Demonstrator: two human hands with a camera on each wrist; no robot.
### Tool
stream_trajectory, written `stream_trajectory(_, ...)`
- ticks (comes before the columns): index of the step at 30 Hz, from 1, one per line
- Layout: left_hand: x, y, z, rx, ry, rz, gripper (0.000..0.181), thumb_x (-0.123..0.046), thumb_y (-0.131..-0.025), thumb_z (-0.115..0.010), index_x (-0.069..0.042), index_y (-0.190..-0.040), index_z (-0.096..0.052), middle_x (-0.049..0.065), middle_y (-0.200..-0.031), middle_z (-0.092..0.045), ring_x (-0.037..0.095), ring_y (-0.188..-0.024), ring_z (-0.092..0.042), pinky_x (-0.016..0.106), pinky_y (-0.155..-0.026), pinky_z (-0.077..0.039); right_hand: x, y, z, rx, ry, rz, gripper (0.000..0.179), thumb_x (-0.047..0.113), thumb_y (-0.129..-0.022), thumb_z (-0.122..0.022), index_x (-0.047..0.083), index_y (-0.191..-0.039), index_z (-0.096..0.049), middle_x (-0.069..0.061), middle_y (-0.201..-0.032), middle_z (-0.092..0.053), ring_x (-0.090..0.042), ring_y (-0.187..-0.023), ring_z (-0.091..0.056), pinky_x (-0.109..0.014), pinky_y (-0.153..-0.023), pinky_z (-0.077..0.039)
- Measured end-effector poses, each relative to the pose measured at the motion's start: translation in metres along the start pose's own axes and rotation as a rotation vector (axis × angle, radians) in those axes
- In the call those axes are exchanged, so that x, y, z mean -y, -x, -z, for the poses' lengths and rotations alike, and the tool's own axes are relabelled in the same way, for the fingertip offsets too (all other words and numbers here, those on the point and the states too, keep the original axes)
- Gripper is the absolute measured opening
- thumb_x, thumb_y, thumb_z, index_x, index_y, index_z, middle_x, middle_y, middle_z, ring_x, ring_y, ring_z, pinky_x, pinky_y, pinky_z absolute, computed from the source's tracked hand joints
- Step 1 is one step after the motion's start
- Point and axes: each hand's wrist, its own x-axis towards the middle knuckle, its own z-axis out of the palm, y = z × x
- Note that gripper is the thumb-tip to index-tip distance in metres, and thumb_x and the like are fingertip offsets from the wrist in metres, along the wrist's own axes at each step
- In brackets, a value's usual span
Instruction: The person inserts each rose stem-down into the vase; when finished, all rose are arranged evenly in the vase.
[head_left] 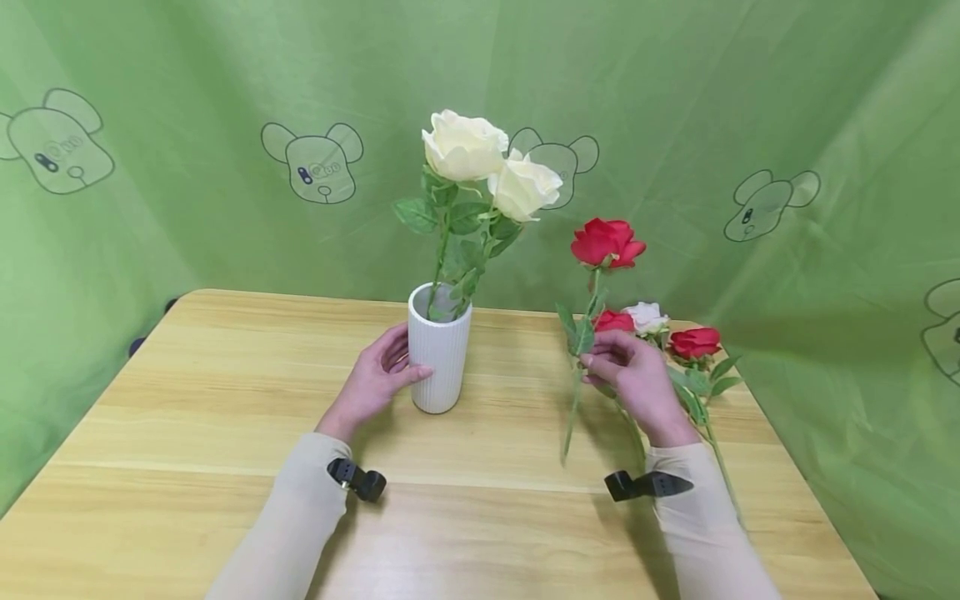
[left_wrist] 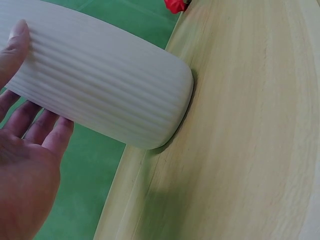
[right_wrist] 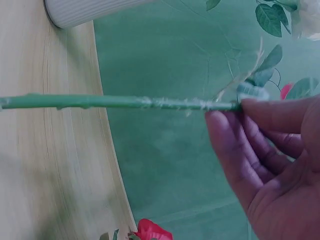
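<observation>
A white ribbed vase (head_left: 441,367) stands upright on the table, holding two cream roses (head_left: 465,146) with green leaves. My left hand (head_left: 372,382) holds the vase's left side, thumb across the front and fingers around behind. In the left wrist view the vase's base (left_wrist: 165,115) meets the wood. Right of the vase, my right hand (head_left: 633,375) pinches a red rose (head_left: 607,243) by its stem, bloom up. The lower stem (right_wrist: 125,102) hangs below the fingertips, and the right wrist view shows thumb and fingers gripping it.
On the table's right side, beside and behind my right hand, lie a red rose (head_left: 696,342), a pale pink-white rose (head_left: 647,317) and another red bloom (head_left: 613,321). A green curtain (head_left: 375,242) with bear-head outlines hangs behind the wooden table (head_left: 225,392).
</observation>
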Motion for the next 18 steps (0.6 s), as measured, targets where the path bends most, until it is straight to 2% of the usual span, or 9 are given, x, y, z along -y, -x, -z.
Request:
stream_trajectory(10,-0.002,0.001,0.000,-0.004,-0.002,0.005,0.073,0.005,-0.083,-0.074,0.003,-0.146,-0.038,0.023,-0.148,-0.041,0.033,-0.135,-0.041,0.039,-0.112,-0.035,0.006,-0.001,-0.005,0.006,-0.013,0.072,0.026,-0.005,-0.091,-0.066,-0.014,-0.113,-0.055,-0.022,-0.098,-0.057,-0.019,-0.084,-0.063,-0.042,-0.078,-0.060)
stream_trajectory(18,-0.001,0.001,0.000,0.001,-0.001,0.005,0.072,0.006,-0.083,-0.073,0.003,-0.146,-0.038,0.023,-0.148,-0.040,0.033,-0.135,-0.041,0.038,-0.112,-0.035,0.015,-0.001,-0.008,-0.015,-0.030,0.152,0.023,-0.006,-0.090,-0.066,-0.014,-0.109,-0.057,-0.018,-0.092,-0.059,-0.019,-0.081,-0.063,-0.036,-0.073,-0.061)
